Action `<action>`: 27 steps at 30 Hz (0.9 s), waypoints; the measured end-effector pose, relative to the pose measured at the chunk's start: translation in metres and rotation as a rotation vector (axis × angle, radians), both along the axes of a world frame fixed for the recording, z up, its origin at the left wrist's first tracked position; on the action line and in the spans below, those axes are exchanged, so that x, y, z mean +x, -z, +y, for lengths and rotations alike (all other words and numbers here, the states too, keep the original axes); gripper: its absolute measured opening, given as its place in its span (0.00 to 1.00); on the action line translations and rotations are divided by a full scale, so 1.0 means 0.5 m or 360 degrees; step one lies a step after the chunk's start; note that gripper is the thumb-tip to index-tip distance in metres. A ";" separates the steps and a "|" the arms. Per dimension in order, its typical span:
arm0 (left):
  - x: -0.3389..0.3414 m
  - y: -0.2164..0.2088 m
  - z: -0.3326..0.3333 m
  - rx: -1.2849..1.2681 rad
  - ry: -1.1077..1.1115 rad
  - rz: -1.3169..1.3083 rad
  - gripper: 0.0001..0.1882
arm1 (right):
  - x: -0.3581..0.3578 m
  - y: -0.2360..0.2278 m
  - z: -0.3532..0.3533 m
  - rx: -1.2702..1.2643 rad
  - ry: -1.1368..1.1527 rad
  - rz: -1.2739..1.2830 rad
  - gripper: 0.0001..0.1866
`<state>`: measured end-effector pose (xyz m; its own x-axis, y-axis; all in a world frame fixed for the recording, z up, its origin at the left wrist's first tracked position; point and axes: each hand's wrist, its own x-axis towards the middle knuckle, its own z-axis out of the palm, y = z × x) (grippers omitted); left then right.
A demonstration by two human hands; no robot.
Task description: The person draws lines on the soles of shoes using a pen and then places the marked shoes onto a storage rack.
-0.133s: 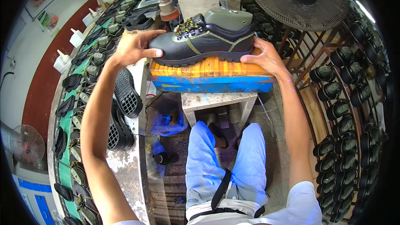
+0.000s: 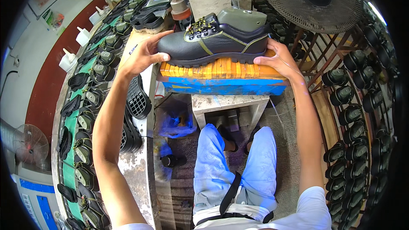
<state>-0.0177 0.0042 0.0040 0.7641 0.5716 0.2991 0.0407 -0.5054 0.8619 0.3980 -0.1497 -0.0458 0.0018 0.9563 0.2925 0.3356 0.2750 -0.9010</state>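
A black safety shoe with yellow stitching, yellow-black laces and a thick black sole sits sideways, toe to the left. A grey-green shoe last fills its opening. Under the shoe lies a pad of orange strips on a blue base. My left hand is closed round the toe, thumb on the front near the sole. At the heel, my right hand grips with its thumb along the sole edge; the fingers behind are partly hidden.
Loose black soles lie on the worn bench at left. Beyond it a green conveyor carries lasted shoes and soles. Machine columns stand behind the pad. A large fan is at upper right, above racks of shoes.
The whole scene has shifted slightly rightward in the picture. Both hands keep the same hold on the shoe, which stays on the pad.
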 end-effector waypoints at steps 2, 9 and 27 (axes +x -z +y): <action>-0.012 -0.002 0.010 -0.0005 -0.0034 0.0085 0.48 | -0.010 -0.005 -0.002 -0.0025 0.0015 0.0029 0.34; -0.015 -0.021 0.013 0.0286 -0.0091 0.0271 0.46 | -0.012 -0.004 -0.002 0.0029 0.0023 -0.0041 0.34; 0.127 -0.021 -0.056 0.1222 -0.0594 0.0617 0.55 | 0.010 0.010 -0.004 0.0145 -0.0072 -0.0149 0.38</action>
<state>0.0459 -0.0241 0.0146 0.6963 0.5517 0.4592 0.5297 -0.8266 0.1899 0.4031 -0.1520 -0.0506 -0.0722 0.9242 0.3750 0.4021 0.3710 -0.8370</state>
